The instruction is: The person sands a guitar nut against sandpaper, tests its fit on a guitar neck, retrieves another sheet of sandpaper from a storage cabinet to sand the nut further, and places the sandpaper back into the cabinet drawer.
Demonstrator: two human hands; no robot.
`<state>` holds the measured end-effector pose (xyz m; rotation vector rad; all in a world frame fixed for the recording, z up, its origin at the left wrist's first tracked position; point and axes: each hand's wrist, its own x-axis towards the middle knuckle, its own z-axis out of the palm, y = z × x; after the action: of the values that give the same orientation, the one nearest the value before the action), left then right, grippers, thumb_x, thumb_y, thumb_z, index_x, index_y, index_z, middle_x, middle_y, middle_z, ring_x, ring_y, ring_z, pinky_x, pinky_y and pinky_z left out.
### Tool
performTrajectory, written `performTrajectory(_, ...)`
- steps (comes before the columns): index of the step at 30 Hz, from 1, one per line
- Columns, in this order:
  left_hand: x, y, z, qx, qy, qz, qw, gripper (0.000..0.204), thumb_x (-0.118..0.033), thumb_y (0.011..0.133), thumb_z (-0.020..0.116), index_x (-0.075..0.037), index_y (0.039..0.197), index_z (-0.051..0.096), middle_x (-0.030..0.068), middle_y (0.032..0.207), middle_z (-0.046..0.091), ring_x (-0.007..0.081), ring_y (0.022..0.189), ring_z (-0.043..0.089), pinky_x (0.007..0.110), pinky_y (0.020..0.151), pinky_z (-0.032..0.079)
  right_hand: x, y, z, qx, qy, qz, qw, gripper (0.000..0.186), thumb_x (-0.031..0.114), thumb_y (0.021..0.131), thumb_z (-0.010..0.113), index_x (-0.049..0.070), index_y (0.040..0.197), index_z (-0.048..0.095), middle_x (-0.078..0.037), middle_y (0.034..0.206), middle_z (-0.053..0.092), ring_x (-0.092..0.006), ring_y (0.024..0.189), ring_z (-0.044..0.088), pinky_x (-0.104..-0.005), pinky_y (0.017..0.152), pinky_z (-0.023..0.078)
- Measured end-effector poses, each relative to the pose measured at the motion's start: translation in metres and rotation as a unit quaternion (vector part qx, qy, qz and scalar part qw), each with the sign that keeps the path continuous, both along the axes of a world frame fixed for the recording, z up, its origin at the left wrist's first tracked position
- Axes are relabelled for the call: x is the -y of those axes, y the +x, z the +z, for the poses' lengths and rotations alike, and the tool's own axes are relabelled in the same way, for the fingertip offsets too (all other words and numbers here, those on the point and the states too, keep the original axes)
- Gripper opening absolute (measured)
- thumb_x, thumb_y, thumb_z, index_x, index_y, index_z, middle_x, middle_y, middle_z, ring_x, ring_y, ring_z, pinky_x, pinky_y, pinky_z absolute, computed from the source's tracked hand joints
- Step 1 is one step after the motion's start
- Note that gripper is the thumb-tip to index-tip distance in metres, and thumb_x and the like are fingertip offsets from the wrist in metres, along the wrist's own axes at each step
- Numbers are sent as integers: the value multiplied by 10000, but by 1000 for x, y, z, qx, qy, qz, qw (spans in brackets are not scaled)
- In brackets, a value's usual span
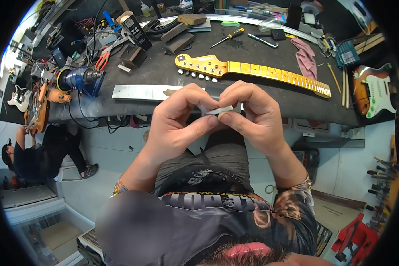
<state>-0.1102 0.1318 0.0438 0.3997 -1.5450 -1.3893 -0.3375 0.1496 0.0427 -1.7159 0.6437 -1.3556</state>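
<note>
My left hand (178,120) and my right hand (253,116) are raised together at the bench's near edge. Between thumbs and fingertips they pinch a small white bar (221,110), about the size of a guitar nut; the fingers cover its ends. Behind my hands lies a long flat metal bar (135,91) with a worn brown patch, its right part hidden by my fingers. Farther back rests a yellow maple guitar neck (270,72), its headstock to the left with the tuners fitted.
A screwdriver (228,38), a metal wrench-like tool (262,40) and a pink cloth (305,57) lie behind the neck. A sunburst guitar body (373,91) stands at right. Orange-handled scissors (103,60) and a blue vise (82,81) are left. Another person (31,153) works at far left.
</note>
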Motion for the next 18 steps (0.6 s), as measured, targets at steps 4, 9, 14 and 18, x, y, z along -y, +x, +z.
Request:
performTrajectory(4, -32, 34, 14, 42, -75, 59, 995, 256, 117, 958, 780, 44, 1204, 763, 100, 1149, 702, 167, 1066, 647, 327, 957, 502, -36, 31, 0, 92, 50, 10, 994, 252, -10, 1035, 822, 18, 1253, 700, -46, 1211, 720, -105, 1076, 657, -282, 929, 519)
performTrajectory(9, -59, 64, 18, 32, -118, 91, 988, 307, 89, 954, 804, 23, 1253, 774, 60, 1121, 729, 138, 998, 678, 293, 879, 523, -66, 67, 0, 112, 66, 1, 992, 244, -55, 1027, 810, 13, 1232, 696, -48, 1195, 715, -102, 1068, 646, -277, 935, 525)
performTrajectory(14, -83, 79, 13, -69, 52, 26, 996, 382, 79, 1004, 796, 39, 1376, 718, 39, 1151, 734, 107, 1080, 695, 292, 950, 567, -83, 96, -4, 110, 33, -38, 993, 235, -75, 1026, 800, 13, 1215, 691, -61, 1189, 703, -96, 1051, 606, -270, 928, 517)
performTrajectory(18, -85, 86, 3, -86, 111, -9, 990, 370, 41, 1043, 794, 37, 1399, 694, 43, 1173, 740, 84, 1092, 699, 278, 952, 587, -89, 107, -6, 114, 11, -61, 992, 230, -97, 1024, 788, 11, 1201, 687, -68, 1186, 692, -90, 1049, 620, -250, 899, 526)
